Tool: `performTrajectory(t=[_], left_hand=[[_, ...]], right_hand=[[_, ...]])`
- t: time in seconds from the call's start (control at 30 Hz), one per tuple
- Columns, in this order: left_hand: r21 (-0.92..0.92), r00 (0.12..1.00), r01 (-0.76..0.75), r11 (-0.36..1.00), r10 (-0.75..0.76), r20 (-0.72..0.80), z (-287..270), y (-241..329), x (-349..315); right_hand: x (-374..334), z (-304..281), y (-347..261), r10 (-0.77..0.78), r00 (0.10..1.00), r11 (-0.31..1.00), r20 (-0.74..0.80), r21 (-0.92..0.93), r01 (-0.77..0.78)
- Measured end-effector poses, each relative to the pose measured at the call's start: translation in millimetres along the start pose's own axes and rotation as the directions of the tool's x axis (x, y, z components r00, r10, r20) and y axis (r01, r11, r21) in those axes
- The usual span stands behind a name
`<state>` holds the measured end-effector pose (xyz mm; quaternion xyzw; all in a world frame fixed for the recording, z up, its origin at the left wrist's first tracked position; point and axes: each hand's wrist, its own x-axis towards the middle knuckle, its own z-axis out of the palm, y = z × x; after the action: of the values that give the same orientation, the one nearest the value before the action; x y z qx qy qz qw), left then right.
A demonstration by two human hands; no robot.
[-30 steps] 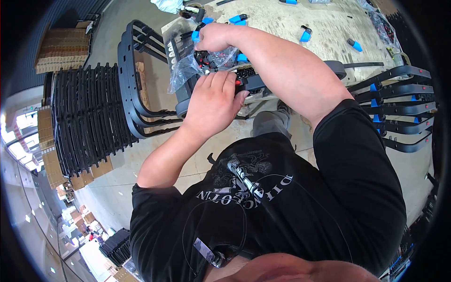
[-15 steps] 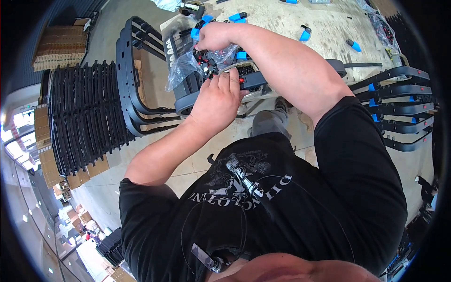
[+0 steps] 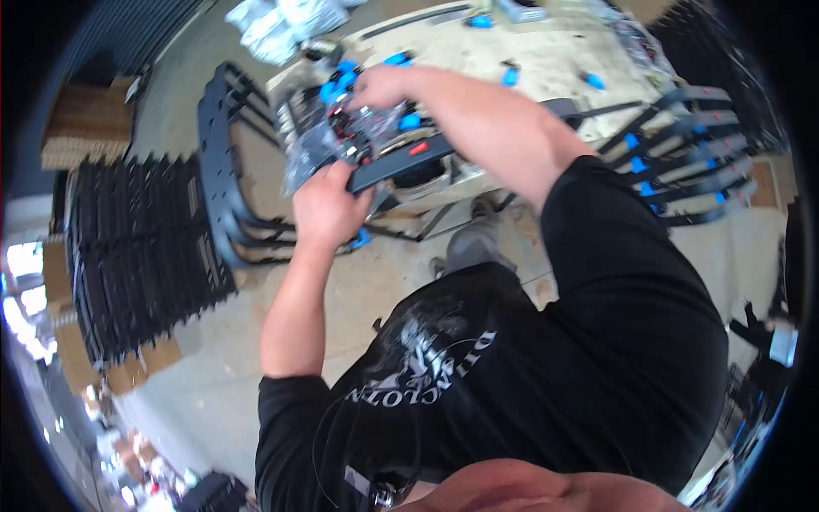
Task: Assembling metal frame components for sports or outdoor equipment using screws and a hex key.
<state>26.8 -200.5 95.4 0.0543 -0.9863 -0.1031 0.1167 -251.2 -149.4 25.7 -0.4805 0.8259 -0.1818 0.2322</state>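
Note:
My left hand is closed around the end of a black curved frame piece, thumb along its near end. A red button sits in the frame's upper face. Farther off, my right hand reaches over a clear plastic bag of small black and red parts. Its fingers are bent down at the parts, and whatever they pinch is hidden. Blue-and-black pieces lie just left of that hand, and another blue piece lies nearer me.
The worn worktable carries scattered blue pieces. Black curved frames stand at its left, with stacked black parts beyond. More frames with blue pieces rest at the right. White plastic bags lie at the far left.
My left hand has shifted left and down from the middle of the frame to its end. The frame's red button is now more exposed. My right hand stays over the bag; the view has shifted.

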Motion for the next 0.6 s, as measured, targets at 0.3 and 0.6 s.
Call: performTrajectory(t=[0.3,0.6], left_hand=[[-0.14,0.953,-0.294,0.946,0.277,-0.125,-2,1,-50],[-0.147,0.958,-0.277,0.949,0.285,0.031,-12,40,-82]], right_hand=[[-111,39,-74,0.105,0.966,0.975,-0.237,0.214,-0.054],[-265,11,-97,0.375,0.793,0.845,-0.48,0.529,-0.079]])
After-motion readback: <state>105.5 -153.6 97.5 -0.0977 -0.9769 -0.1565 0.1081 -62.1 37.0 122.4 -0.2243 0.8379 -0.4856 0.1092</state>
